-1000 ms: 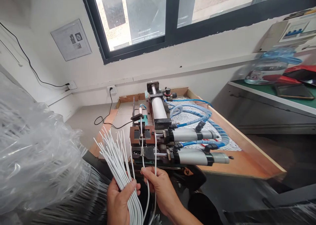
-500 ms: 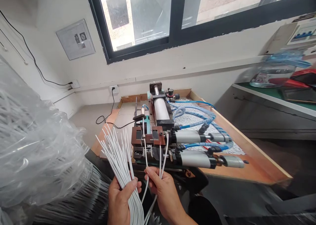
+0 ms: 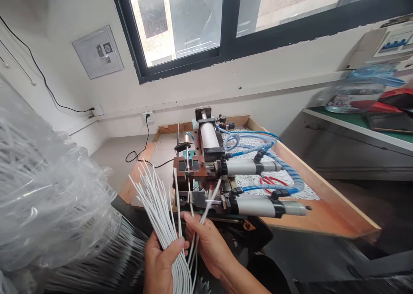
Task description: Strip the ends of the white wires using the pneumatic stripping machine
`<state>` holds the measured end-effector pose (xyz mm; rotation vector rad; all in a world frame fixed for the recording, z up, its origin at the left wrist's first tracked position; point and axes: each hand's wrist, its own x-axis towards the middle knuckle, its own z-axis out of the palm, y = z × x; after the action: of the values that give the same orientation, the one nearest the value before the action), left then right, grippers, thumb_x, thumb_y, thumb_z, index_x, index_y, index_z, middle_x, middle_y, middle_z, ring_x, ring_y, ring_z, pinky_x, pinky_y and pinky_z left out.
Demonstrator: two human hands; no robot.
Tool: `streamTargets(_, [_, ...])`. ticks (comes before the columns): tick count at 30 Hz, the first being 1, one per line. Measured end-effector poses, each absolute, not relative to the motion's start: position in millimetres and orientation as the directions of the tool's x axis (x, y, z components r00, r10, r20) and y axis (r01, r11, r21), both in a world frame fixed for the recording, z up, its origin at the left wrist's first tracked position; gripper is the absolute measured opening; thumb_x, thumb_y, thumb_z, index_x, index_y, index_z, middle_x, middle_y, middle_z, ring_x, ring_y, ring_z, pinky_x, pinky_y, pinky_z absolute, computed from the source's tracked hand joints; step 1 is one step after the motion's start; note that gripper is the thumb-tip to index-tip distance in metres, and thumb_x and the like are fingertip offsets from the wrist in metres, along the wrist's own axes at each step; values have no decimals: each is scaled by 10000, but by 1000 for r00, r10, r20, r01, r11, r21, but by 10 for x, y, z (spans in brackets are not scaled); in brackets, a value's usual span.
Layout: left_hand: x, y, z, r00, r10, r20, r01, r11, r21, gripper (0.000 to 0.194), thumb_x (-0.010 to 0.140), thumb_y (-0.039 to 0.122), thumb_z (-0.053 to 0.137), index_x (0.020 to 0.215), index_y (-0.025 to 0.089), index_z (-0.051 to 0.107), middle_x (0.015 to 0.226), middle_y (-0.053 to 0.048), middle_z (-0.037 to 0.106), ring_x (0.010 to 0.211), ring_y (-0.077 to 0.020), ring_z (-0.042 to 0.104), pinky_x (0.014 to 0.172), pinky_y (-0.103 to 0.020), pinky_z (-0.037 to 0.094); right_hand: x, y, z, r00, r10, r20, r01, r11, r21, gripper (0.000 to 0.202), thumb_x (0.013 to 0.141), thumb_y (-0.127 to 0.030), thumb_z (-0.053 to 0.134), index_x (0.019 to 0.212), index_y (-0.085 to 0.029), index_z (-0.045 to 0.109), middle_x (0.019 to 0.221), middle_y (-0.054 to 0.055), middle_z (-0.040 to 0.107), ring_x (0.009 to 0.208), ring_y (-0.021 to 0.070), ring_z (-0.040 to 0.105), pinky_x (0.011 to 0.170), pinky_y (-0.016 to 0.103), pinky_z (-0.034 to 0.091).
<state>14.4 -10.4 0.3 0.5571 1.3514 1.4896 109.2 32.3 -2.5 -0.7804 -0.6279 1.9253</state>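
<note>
My left hand point(image 3: 163, 259) is wrapped round a thick bundle of white cables point(image 3: 161, 225), whose loose ends fan out up and to the left. Close on its right, my right hand point(image 3: 204, 240) pinches a few separate white cables point(image 3: 206, 208). Their upper ends stand just in front of the jaws point(image 3: 189, 167) of a pneumatic machine point(image 3: 209, 135); one shows a reddish tip. Silver cylinders point(image 3: 243, 166) and blue air hoses point(image 3: 251, 145) lie to the machine's right.
A wooden tray point(image 3: 335, 203) with raised edges surrounds the machine. Plastic-wrapped cable bundles point(image 3: 51, 191) fill the left side. On the right, a green-topped shelf point(image 3: 348, 121) holds a clear plastic bottle point(image 3: 355, 92). A black cord point(image 3: 148, 135) runs from a wall socket.
The machine's jaws and upper cylinder have shifted, with the jaws now closer together. My right hand has moved slightly left, and its cable ends have come away from the jaws.
</note>
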Motion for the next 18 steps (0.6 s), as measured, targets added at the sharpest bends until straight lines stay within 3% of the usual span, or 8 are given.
streamTargets(3, [166,-127,-8,-368,886,-282,-353,148,924,300,478,158,711,765,132,630,581,-18,669,525,-167,590,492,-268,460,1094,293,-28,-317,922,-221,-531,-366,-764,285,626,-401,661,658,-126,594,462,-65,380,414,59,314,382,186,261])
streamTargets(7, [133,-151,-38,-364,898,-247,-352,113,929,206,493,158,704,682,127,627,560,-14,657,518,-150,574,508,-265,461,1132,217,-106,-215,961,-171,-503,-259,-824,289,652,-397,645,609,-117,591,475,-44,429,434,54,328,417,187,242])
streamTargets(12, [65,-168,-71,-438,847,-301,-361,140,922,178,492,167,714,633,124,614,538,-19,647,532,-172,600,526,-289,484,1188,91,-201,-187,936,-299,-462,-352,-814,306,592,-406,686,616,-115,594,514,-16,506,424,48,340,416,182,206])
streamTargets(18, [83,-165,-66,-433,853,-290,-367,127,922,189,507,172,716,656,133,607,538,0,640,513,-156,600,519,-274,485,1220,101,-187,-229,928,-295,-474,-371,-798,308,605,-391,670,525,-121,546,437,-48,415,390,36,255,395,191,141])
